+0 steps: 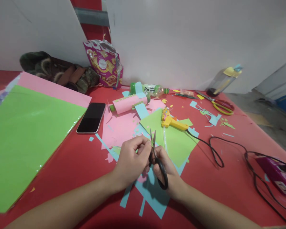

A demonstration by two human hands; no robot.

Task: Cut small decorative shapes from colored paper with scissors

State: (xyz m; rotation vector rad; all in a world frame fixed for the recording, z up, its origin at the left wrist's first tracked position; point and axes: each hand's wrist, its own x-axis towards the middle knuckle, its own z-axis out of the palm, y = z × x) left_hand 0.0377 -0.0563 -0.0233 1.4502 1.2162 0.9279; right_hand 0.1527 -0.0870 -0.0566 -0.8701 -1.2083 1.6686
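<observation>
Black-handled scissors (162, 174) are gripped in my right hand (170, 170), their blades slightly apart and pointing away from me. My left hand (133, 159) is closed in a pinch right beside the blades, and a tiny bit of green paper (152, 143) shows between them. Below both hands lie sheets of blue paper (154, 192), green paper (181, 149) and pink paper (119, 127), overlapping and strewn with scraps. A yellow glue gun (173, 122) rests on the green sheet just beyond my hands.
A pink-wrapped roll (129, 104) and a green bottle (149, 89) lie behind. Left are a phone (91, 119) and green sheets (33, 127). Right are larger scissors (220, 106), a tumbler (225, 81), cables (215, 152) and a purple power strip (278, 178). A snack bag (104, 65) leans on the wall.
</observation>
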